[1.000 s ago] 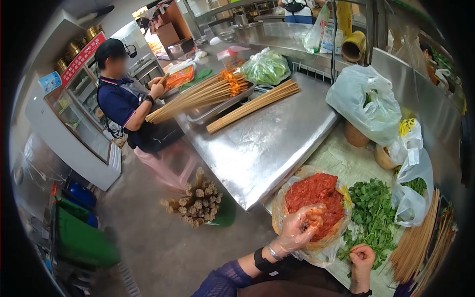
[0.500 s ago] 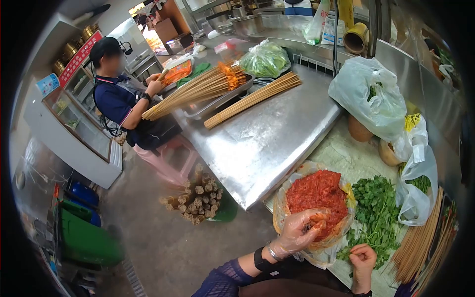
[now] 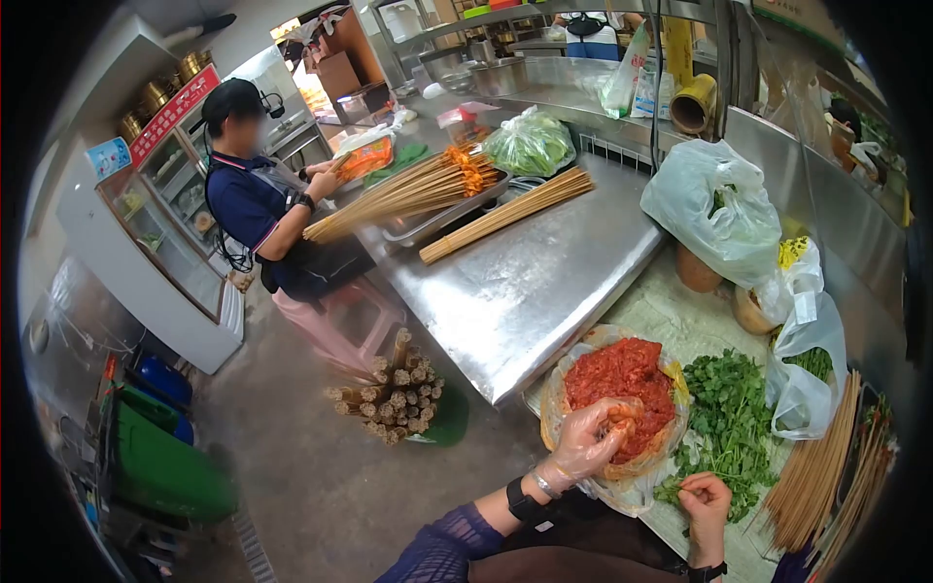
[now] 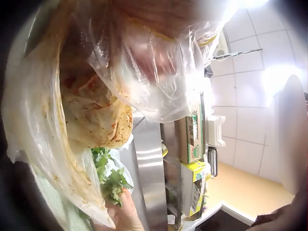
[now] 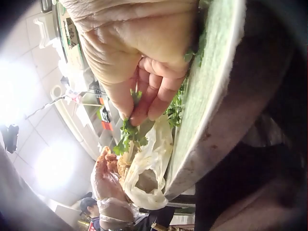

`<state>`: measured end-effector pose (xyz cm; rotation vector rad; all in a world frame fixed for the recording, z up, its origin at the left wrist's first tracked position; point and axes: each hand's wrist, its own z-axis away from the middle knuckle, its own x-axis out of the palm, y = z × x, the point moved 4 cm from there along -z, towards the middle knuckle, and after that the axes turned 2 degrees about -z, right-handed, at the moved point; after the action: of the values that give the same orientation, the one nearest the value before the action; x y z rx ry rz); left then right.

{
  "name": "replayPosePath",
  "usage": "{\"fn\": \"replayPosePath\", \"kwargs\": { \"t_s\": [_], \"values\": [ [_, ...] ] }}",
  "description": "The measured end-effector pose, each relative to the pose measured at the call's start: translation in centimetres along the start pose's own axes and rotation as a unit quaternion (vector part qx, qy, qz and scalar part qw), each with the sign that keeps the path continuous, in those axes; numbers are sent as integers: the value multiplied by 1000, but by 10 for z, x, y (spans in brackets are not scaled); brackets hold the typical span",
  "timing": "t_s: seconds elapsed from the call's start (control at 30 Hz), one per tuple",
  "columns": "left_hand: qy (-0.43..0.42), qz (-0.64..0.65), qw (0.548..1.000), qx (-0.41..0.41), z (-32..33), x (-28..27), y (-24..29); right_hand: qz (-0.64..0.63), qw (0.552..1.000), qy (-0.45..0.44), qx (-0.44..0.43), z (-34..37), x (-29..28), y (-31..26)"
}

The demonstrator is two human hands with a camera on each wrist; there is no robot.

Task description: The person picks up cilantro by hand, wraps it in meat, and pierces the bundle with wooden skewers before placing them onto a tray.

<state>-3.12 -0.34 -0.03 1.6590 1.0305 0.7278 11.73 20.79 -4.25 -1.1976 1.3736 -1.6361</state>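
My left hand (image 3: 588, 442), in a clear plastic glove, is over the near side of a plastic-lined bowl (image 3: 554, 403) of red minced meat (image 3: 617, 379). Its fingers curl around a small lump of that meat, smeared orange-red and mostly hidden by the fingers. Bare, my right hand (image 3: 705, 500) pinches a leafy coriander sprig (image 5: 129, 137) between thumb and fingertips. It is at the near edge of a coriander heap (image 3: 724, 408), just right of the bowl. In the left wrist view the bag lining (image 4: 62, 163) and glove hide most of the meat.
Bamboo skewers (image 3: 812, 476) lie right of the coriander, near white plastic bags (image 3: 714, 209). A steel table (image 3: 544, 282) holds a skewer bundle (image 3: 505, 216) and filled skewers (image 3: 398, 199). Another person (image 3: 243, 185) works at its left. A green bin (image 3: 442, 418) of bundled sticks stands on the floor.
The head view has shifted slightly. My right hand has lifted a little from the coriander's edge, and a sprig now shows at its fingertips. The left hand stays over the bowl.
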Motion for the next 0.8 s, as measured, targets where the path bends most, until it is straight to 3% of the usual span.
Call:
{"fn": "replayPosePath", "kwargs": {
  "t_s": [0.07, 0.23, 0.33, 0.47, 0.57, 0.63, 0.7, 0.73, 0.8],
  "values": [
    [-6, 6, 999, -31, 1, 0, -2, 7, 1000, -4, -5, 0, 0, 0],
    [23, 64, 998, 1, 1, 2, -9, 36, 999, -25, -19, -2, -2, 2],
    [31, 161, 985, -43, 4, 4, -4, 46, 999, -23, -4, 1, -5, 1],
    [40, 131, 989, -54, -1, -4, 17, 33, 998, -36, 26, 0, -8, 5],
    [126, 145, 979, -65, -9, -24, 35, -10, 999, -54, 1, 0, -3, -1],
    [162, 98, 980, -54, -11, -38, 37, -24, 998, -53, 11, 0, -3, -1],
    [143, 44, 987, -63, -8, -53, 23, -27, 998, -56, 15, 0, -4, 0],
    [123, -66, 990, 0, -10, -56, 24, -29, 998, -58, 17, -1, -4, 0],
    [76, -282, 948, 124, -14, -52, 33, -28, 998, -62, 17, 0, -4, 0]
  ]
}}
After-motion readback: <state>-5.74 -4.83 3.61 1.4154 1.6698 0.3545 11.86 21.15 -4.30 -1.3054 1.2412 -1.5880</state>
